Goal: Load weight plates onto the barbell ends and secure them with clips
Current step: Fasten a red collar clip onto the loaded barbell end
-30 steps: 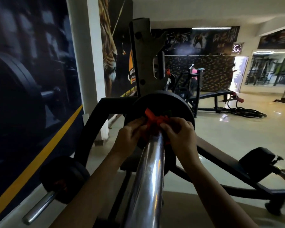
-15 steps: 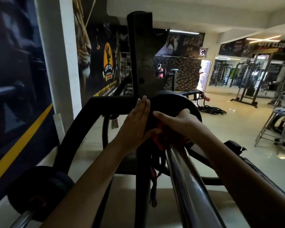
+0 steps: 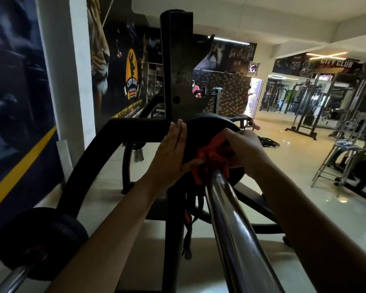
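A chrome barbell sleeve [image 3: 232, 225] runs from the bottom centre up to a black weight plate [image 3: 201, 132] on the bar. A red clip [image 3: 209, 157] sits on the sleeve right against the plate. My right hand [image 3: 243, 149] is closed around the red clip from the right. My left hand [image 3: 171, 153] lies flat with fingers straight against the plate's left face, its thumb touching the clip.
A black rack upright [image 3: 175, 66] stands just behind the plate, with a curved black frame [image 3: 89, 163] to the left. Another loaded bar with a black plate [image 3: 40, 240] sits low on the left. Benches and machines [image 3: 304, 115] stand across the floor on the right.
My left hand went from gripping the clip to lying flat on the plate. My right hand has closed more firmly over the clip. The view has swung right.
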{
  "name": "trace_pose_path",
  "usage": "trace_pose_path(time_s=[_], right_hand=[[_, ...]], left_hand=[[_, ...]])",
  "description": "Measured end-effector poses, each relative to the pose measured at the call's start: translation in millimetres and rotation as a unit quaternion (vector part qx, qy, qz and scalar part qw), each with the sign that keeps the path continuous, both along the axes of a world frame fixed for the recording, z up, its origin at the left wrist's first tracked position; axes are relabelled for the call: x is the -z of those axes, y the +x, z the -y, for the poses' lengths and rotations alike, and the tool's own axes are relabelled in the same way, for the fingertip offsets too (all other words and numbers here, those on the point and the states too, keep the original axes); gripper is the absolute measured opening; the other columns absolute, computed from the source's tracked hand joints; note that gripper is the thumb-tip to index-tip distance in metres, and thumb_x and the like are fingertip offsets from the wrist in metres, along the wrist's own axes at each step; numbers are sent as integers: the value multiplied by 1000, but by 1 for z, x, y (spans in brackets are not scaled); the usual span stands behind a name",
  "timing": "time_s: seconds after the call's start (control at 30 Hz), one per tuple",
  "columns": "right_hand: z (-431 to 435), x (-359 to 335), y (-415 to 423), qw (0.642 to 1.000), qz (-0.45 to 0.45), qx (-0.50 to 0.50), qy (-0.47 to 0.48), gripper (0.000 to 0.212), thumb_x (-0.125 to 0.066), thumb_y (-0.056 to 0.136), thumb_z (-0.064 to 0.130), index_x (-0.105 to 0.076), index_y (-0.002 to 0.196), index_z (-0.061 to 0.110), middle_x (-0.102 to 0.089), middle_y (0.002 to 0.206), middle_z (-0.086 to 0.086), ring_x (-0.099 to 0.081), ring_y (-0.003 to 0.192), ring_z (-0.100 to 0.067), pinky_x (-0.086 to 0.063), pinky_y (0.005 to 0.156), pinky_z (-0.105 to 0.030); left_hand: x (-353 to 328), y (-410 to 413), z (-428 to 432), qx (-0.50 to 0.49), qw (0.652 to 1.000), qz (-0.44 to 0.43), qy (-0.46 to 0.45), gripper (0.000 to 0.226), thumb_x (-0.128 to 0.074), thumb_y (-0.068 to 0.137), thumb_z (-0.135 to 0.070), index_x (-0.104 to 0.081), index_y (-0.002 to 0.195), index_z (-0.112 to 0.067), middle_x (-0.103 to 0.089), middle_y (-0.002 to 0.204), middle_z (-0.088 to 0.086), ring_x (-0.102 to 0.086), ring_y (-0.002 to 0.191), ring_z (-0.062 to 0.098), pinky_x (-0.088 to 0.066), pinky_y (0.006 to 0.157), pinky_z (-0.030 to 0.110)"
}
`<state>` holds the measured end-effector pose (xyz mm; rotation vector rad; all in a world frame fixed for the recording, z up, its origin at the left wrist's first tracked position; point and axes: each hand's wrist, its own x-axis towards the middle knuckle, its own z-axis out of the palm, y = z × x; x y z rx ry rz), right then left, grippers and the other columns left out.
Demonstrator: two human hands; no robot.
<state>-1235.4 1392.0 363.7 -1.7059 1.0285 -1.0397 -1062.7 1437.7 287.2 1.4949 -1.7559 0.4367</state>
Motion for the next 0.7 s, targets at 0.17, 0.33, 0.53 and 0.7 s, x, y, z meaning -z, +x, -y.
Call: trace_pose_path(time_s=[0.17, 0.33, 0.53, 0.7], right_hand=[[3, 10, -6, 983, -27, -28, 178, 55, -57, 77, 52, -52, 111, 10, -62, 101, -17, -60, 87, -34, -51, 65, -42], [7, 1, -13, 950, 35, -119, 287, 43, -59, 74, 38, -57, 106, 10, -62, 93, -15, -59, 86, -33, -49, 73, -44], [6, 14, -17, 995, 49, -60, 69, 24, -57, 86, 30, -51, 106, 17, -59, 105, -15, -60, 87, -27, -55, 64, -44], [26, 35, -22, 891, -28, -60, -450, 20, -58, 86, 7, -65, 105, 9, -61, 110, -12, -56, 99, -12, -48, 87, -20]], left_hand=[[-10, -6, -6, -5, 999, -7, 35, 98, -26, 73, -72, 12, 140, -12, 18, 146, -1, 20, 134, 13, 5, 109, 30], [-25, -9, -14, -22, 994, -15, 102, 97, -49, 81, -54, 13, 142, -12, 17, 153, 4, 17, 137, 12, 6, 105, 26], [-43, -5, -15, 16, 988, -18, 151, 101, -60, 79, -47, 12, 142, -13, 14, 153, 2, 15, 138, 12, 1, 110, 29], [-40, -7, -16, 12, 990, -23, 142, 99, -61, 79, -43, 10, 142, -13, 13, 154, 2, 14, 138, 13, 0, 111, 30]])
